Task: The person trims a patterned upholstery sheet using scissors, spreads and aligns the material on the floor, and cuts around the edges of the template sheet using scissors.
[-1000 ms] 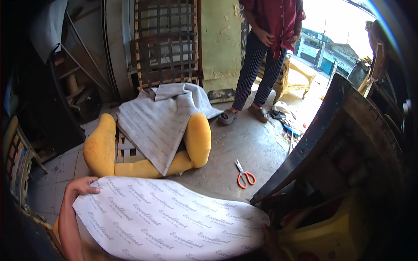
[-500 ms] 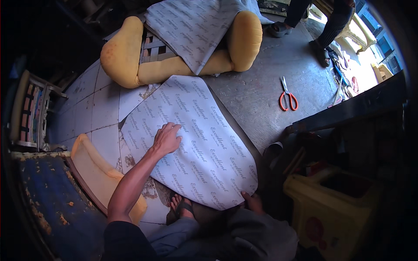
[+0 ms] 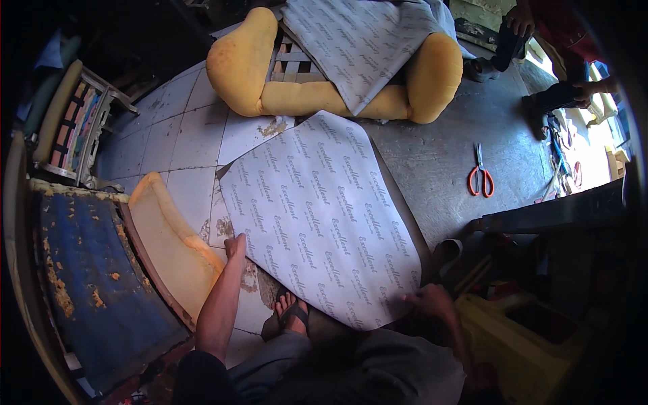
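A large piece of upholstery material (image 3: pixel 317 223), white on its upper face with rows of grey lettering, lies spread on the floor before me. My left hand (image 3: pixel 235 247) is closed at its left edge, with the fingertips hidden. At the lower right edge, my right hand (image 3: pixel 432 301) grips the border with the thumb on top; shadow covers part of it. Scissors with red handles (image 3: pixel 481 178) lie on the dark floor to the right, out of reach of both hands.
Beyond the sheet sits a yellow foam-padded seat frame (image 3: pixel 304 100), with similar material (image 3: pixel 358 47) draped over it. A curved foam-covered panel (image 3: pixel 169 236) and a worn blue panel (image 3: pixel 101 283) stand at left. A yellow container (image 3: pixel 520 344) is at lower right. Another person (image 3: pixel 533 61) is at upper right.
My left hand has moved from the middle of the sheet to its left edge and closed there. My right hand stays at the lower right edge. The view has shifted left.
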### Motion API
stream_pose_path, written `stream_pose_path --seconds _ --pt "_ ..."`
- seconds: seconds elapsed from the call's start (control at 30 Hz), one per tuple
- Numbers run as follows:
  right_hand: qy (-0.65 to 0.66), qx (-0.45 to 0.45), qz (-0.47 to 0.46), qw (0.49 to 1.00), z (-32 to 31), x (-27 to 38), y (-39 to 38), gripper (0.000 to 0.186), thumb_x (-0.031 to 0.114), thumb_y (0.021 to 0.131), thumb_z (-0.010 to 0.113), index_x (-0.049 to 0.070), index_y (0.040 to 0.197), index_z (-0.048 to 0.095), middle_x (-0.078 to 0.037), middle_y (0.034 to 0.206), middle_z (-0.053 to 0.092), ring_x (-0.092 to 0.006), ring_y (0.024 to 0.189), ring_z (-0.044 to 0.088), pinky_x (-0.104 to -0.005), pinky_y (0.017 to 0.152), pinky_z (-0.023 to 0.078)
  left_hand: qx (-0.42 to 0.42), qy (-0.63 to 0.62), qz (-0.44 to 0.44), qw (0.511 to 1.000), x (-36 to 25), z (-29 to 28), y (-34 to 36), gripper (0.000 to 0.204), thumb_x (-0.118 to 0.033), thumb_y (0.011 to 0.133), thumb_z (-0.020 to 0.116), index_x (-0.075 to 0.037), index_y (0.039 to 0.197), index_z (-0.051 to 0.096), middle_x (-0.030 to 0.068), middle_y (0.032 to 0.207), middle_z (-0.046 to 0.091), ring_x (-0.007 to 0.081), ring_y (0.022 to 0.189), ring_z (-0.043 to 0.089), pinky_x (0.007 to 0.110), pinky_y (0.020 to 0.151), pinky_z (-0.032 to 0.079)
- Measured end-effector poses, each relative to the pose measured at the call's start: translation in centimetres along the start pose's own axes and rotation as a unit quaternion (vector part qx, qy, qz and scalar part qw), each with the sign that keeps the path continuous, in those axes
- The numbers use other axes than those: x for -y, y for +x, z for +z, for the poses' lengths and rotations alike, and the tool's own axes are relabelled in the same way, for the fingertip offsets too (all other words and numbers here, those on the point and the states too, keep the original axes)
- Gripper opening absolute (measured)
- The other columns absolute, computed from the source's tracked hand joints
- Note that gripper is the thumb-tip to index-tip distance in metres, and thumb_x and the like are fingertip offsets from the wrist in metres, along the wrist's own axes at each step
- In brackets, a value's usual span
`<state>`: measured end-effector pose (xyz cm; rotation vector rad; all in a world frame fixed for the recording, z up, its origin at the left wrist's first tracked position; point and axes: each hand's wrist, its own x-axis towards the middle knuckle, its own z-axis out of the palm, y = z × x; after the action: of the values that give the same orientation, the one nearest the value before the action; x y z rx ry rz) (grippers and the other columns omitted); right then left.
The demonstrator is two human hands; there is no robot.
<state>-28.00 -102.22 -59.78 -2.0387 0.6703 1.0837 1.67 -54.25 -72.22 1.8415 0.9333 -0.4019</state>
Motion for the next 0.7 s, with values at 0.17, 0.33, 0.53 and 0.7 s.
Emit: stream_pose_path --seconds 0.17,0.33,0.53,0.7 --pt "0.072 -0.358 -0.208 0.907 -8.8 8.2 13.5 0.057 0.051 0.089 0.065 -0.001 0.11 0.067 -0.023 0.108 0.068 -0.0372 0.101 0.066 -0.0451 0.088 0.051 0.079 -0.12 0.061 0.988 1.2 -0.7 0.5 0.041 -0.015 0.091 0.063 0.001 0.127 0.055 0.0125 0.111 0.066 0.0229 0.104 0.064 0.037 0.086 0.052" --pt "0.043 -0.441 -0.111 0.889 -11.5 15.5 24.7 0.061 0.049 0.084 0.07 0.002 0.122 0.064 -0.02 0.119 0.068 -0.0391 0.113 0.062 -0.0442 0.1 0.048 0.108 -0.101 0.196 0.969 -1.0 -1.1 -2.0 0.041 -0.008 0.093 0.061 -0.003 0.132 0.054 0.0116 0.115 0.066 0.0222 0.104 0.063 0.038 0.088 0.051" --pt "0.2 -0.207 -0.265 0.92 -12.1 19.0 24.5 0.045 0.028 0.083 0.069 0.004 0.121 0.067 -0.017 0.106 0.073 -0.0295 0.102 0.068 -0.038 0.094 0.05 0.107 0.092 0.35 0.926 -6.0 -2.8 -6.9 0.047 -0.003 0.095 0.056 -0.001 0.141 0.045 0.0122 0.127 0.06 0.0218 0.112 0.057 0.032 0.099 0.045" --pt "0.31 -0.177 -0.303 0.884 -10.6 16.8 20.9 0.033 0.011 0.087 0.062 0.002 0.118 0.068 -0.008 0.098 0.073 -0.0157 0.09 0.067 -0.0306 0.083 0.051 0.139 0.011 0.238 0.961 -9.4 -5.5 -8.2 0.048 -0.003 0.096 0.055 -0.001 0.143 0.042 0.0129 0.127 0.06 0.0197 0.112 0.058 0.033 0.098 0.047"
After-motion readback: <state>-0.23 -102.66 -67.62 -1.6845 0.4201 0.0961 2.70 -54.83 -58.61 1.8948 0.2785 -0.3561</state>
